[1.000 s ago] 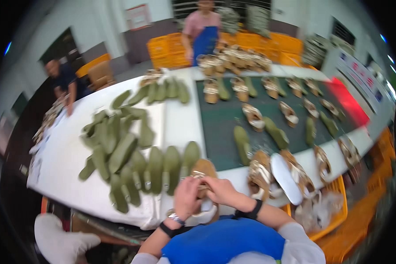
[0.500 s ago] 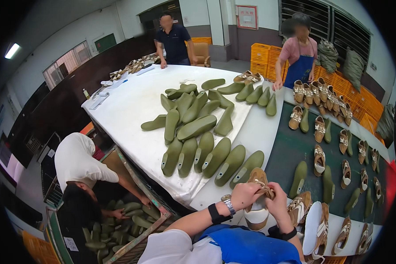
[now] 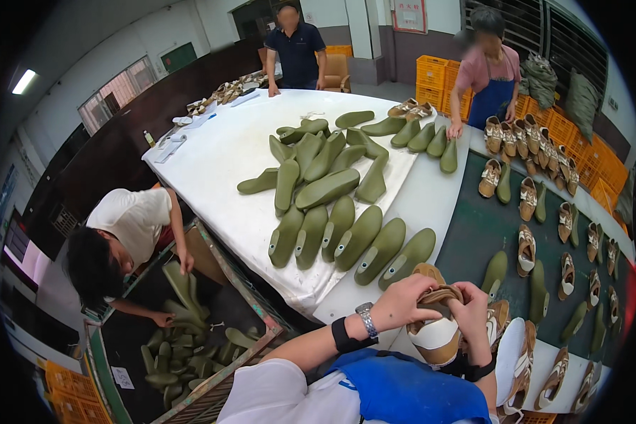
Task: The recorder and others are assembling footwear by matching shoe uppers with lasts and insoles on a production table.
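Note:
A brown and white sneaker (image 3: 437, 338) is between my hands near the table's front edge, its white heel toward me. My left hand (image 3: 401, 302) pinches the left side of its brown collar, and my right hand (image 3: 471, 312) grips the other side. Between them the shoe's opening shows. Part of the toe is hidden behind my left hand. Just beyond stands a row of olive-green shoe lasts (image 3: 381, 251), the nearest one close to the shoe's toe. To the right of my right hand, more brown and white sneakers (image 3: 498, 318) sit partly covered.
Lasts lie heaped on the white table (image 3: 212, 166). A green conveyor belt (image 3: 466, 237) carries shoes and lasts at right. At left, a co-worker (image 3: 131, 226) leans over a metal-framed bin (image 3: 261, 339) of lasts. Two more people stand across the table; orange crates (image 3: 431, 74) are stacked behind.
My hands have moved apart along the shoe's collar, and its opening shows wider. The left co-worker has straightened somewhat and lifted lasts in the bin. My view has shifted slightly.

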Action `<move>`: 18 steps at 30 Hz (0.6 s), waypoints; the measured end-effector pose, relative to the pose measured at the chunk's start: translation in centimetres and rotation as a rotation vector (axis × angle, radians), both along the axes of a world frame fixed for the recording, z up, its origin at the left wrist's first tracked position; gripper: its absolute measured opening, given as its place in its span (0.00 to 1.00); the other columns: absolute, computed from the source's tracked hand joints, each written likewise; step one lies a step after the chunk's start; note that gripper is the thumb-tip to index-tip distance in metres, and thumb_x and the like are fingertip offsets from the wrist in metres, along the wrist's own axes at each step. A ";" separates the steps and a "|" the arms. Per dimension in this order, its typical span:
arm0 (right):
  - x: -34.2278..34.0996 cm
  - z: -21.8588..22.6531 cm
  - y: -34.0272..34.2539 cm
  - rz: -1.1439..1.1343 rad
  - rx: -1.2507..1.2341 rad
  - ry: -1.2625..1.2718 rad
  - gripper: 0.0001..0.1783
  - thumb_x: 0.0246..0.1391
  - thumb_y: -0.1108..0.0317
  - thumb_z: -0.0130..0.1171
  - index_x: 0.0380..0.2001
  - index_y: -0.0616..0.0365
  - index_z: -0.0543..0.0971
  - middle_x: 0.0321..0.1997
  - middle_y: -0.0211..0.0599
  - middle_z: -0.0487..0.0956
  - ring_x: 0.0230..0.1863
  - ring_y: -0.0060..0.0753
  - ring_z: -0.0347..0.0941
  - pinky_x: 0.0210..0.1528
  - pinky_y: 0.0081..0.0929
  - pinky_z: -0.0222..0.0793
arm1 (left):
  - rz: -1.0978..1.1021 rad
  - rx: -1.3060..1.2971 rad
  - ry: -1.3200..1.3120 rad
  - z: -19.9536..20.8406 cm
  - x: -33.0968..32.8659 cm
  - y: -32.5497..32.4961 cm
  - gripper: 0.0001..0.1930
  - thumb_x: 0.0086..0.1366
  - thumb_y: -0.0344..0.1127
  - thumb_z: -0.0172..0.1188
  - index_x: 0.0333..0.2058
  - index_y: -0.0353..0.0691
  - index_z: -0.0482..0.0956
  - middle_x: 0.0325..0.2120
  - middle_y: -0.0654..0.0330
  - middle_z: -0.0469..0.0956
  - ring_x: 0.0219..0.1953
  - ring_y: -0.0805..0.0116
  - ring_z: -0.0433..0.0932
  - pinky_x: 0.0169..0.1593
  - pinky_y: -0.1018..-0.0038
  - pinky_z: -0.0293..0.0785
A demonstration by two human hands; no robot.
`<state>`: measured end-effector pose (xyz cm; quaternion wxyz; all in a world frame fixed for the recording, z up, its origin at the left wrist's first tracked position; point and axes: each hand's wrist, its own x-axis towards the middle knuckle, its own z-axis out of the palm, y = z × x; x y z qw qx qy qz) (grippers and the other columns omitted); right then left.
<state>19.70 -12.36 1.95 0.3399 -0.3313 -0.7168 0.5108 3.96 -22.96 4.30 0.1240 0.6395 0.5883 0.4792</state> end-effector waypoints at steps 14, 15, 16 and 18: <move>3.0 3.9 -0.9 0.101 -0.339 0.238 0.12 0.45 0.73 0.63 0.35 0.66 0.77 0.31 0.33 0.78 0.32 0.16 0.72 0.34 0.15 0.69 | -0.202 -0.383 -0.889 2.1 2.2 1.4 0.17 0.67 0.39 0.47 0.36 0.29 0.77 0.27 0.63 0.77 0.27 0.81 0.71 0.32 0.83 0.68; 3.4 4.0 -1.1 0.098 -0.350 0.264 0.13 0.46 0.73 0.63 0.36 0.66 0.77 0.32 0.33 0.78 0.33 0.17 0.72 0.35 0.15 0.69 | -0.206 -0.375 -0.828 2.3 2.4 1.4 0.17 0.67 0.40 0.47 0.33 0.30 0.77 0.23 0.65 0.74 0.25 0.83 0.69 0.29 0.83 0.66; 3.7 3.9 -1.2 0.102 -0.342 0.285 0.13 0.46 0.73 0.63 0.36 0.65 0.76 0.33 0.33 0.78 0.33 0.17 0.72 0.35 0.15 0.69 | -0.208 -0.364 -0.770 2.3 2.5 1.3 0.17 0.67 0.41 0.47 0.31 0.31 0.77 0.19 0.67 0.72 0.22 0.84 0.67 0.26 0.83 0.63; 4.1 3.7 -1.3 0.117 -0.328 0.329 0.14 0.46 0.73 0.63 0.37 0.65 0.76 0.34 0.33 0.78 0.34 0.18 0.73 0.37 0.15 0.70 | -0.224 -0.340 -0.704 2.7 2.6 1.1 0.18 0.67 0.42 0.47 0.28 0.32 0.76 0.15 0.70 0.68 0.19 0.85 0.63 0.22 0.83 0.60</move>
